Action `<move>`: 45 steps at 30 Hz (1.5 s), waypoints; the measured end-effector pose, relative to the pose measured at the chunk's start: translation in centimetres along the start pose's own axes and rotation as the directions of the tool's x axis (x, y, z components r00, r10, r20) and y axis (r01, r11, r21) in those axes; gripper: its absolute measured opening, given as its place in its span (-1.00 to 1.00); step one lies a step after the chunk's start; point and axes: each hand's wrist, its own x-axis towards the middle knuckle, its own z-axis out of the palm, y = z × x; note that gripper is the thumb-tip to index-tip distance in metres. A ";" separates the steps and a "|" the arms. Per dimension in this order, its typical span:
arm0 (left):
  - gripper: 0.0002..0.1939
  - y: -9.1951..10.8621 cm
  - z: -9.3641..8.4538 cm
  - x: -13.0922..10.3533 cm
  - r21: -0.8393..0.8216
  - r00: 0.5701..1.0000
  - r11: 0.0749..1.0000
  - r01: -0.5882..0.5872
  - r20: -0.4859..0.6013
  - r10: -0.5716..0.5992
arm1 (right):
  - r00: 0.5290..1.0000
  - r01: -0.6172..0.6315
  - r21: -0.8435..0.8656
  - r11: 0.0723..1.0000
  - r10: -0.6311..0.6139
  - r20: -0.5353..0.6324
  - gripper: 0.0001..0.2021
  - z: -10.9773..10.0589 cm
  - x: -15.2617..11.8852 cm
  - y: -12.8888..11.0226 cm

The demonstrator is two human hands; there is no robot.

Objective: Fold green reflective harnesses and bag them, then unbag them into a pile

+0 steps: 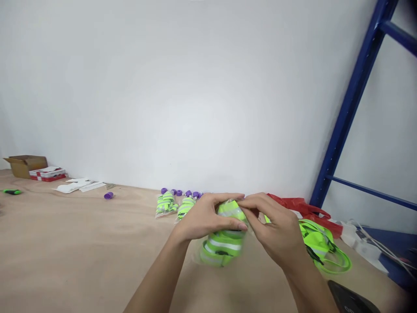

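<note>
My left hand point(208, 217) is wrapped round a clear bag of folded neon-green reflective strap point(224, 243), thumb in front and fingers behind. The bundle has silver-white stripes and a dark piece near its lower end. Pinched fingers of my right hand point(272, 224) are at the bag's upper right edge. The bag hangs above the table, slightly blurred. Behind my left hand, two similar bagged straps point(166, 203) lie near the wall. Loose green reflective straps point(321, 243) lie in a heap beyond my right wrist.
Several purple round pieces point(179, 192) line the wall, and a purple cup-like piece point(108, 195) lies left. Further left are white papers point(76, 186), a cardboard box point(24, 167) and a green-black tool point(12, 191). A red plastic bag point(293, 204), blue rack point(345, 113) and black device point(350, 298) stand right.
</note>
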 end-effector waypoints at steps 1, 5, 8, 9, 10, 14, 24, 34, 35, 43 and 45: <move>-0.38 -0.2 -0.2 0.0 -0.031 1.000 0.999 0.014 -0.002 -0.014 | 0.999 -0.016 0.037 0.999 0.014 0.047 -0.81 -0.1 0.0 0.0; -0.38 -0.8 -0.7 0.2 -0.157 0.998 0.986 0.058 0.001 -0.059 | 0.981 -0.145 0.141 0.979 0.123 0.153 -0.79 -0.8 0.1 0.7; -0.42 -0.9 -0.6 0.4 -0.257 0.997 0.965 0.061 -0.040 -0.073 | 0.951 -0.221 0.162 0.962 0.176 0.254 -0.79 -1.1 0.1 0.9; -0.43 -0.9 -0.5 0.5 -0.284 0.995 0.957 0.059 -0.054 -0.078 | 0.943 -0.224 0.149 0.963 0.175 0.285 -0.77 -1.1 0.1 0.8; -0.44 -0.8 -0.3 0.5 -0.304 0.994 0.951 0.056 -0.073 -0.082 | 0.939 -0.213 0.137 0.967 0.164 0.303 -0.75 -1.0 0.1 0.7; -0.45 -0.4 0.4 0.7 -0.304 0.974 0.952 0.046 -0.196 -0.110 | 0.963 -0.129 0.146 0.981 0.088 0.256 -0.84 -0.6 0.1 0.5; -0.61 -0.8 0.6 1.0 -0.202 0.977 0.976 -0.079 -0.210 0.036 | 0.999 -0.031 0.098 0.995 0.029 0.017 -0.82 0.0 0.0 1.0; -0.61 -0.2 1.1 0.6 -0.057 0.969 0.997 -0.055 -0.242 0.040 | 0.969 -0.133 0.181 0.975 0.090 0.231 -0.79 -0.4 -0.3 1.2; -0.60 -0.3 1.0 0.6 -0.047 0.969 0.998 -0.046 -0.247 0.033 | 0.972 -0.126 0.197 0.972 0.082 0.220 -0.77 -0.3 -0.3 1.2; -0.63 -0.8 0.5 0.9 0.021 0.940 1.000 -0.019 -0.339 0.025 | 0.996 -0.071 0.279 0.958 0.050 0.080 -0.86 1.0 -0.2 1.3; -0.65 -0.6 0.6 0.8 0.061 0.940 0.998 -0.012 -0.340 0.032 | 0.995 -0.066 0.325 0.943 0.038 0.092 -0.90 1.1 -0.2 1.3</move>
